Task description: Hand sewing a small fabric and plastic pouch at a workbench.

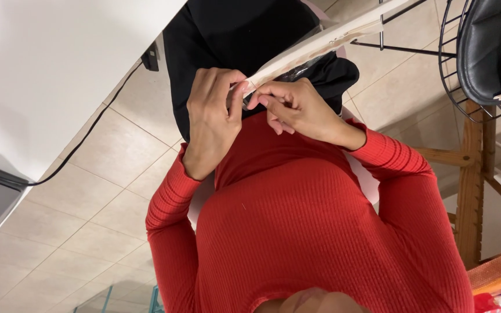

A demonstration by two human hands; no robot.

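I look down my own front: a red ribbed sweater and black clothing over my lap (244, 29). Both hands meet just above the lap. My left hand (213, 113) pinches the near end of a long cream-coloured flat strip (320, 40), fabric or paper, with thumb and fingers. My right hand (297, 107) grips the same end from the other side, fingertips touching the left hand's. The strip runs up and to the right, away from me. Some clear plastic (297, 68) shows beneath it.
A white tabletop (47, 64) fills the upper left, with a black cable (88, 136) hanging off it over beige floor tiles (76, 214). At the upper right stands a black wire chair with a dark cushion (488, 46), beside a wooden frame (471, 191).
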